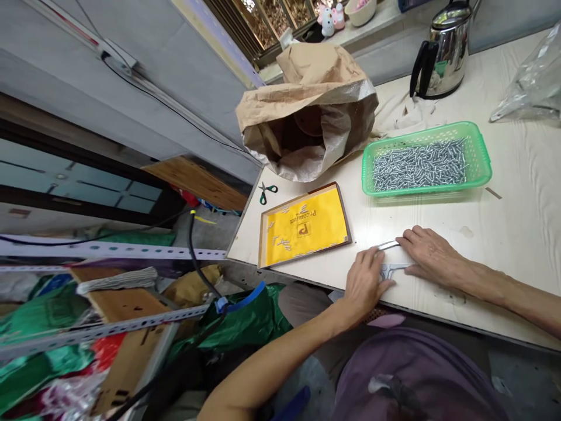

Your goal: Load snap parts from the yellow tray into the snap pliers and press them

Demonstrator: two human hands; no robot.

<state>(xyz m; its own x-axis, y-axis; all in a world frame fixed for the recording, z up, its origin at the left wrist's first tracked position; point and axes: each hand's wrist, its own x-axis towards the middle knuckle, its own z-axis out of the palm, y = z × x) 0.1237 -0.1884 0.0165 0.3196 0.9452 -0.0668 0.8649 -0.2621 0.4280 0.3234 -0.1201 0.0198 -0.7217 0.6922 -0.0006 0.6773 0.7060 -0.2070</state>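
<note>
My left hand [364, 276] is closed on one end of a pale grey part with thin arms [394, 267], near the table's front edge. My right hand [429, 256] pinches the other end of the same part. Its exact kind does not show, and both its ends are hidden under my fingers. To the left of my hands lies a shallow cardboard tray [324, 206] with a yellow printed bottom and several small metal pins scattered in it. Beyond my right hand stands a green plastic basket [480, 158] heaped with small shiny metal pins [421, 165].
A large brown paper sack [307, 82] lies with its mouth facing me at the back. Green-handled scissors [266, 192] rest by the table's left edge. A steel kettle [447, 52] and a clear plastic bag [532, 82] occupy the back right. Metal shelving [144, 321] stands left.
</note>
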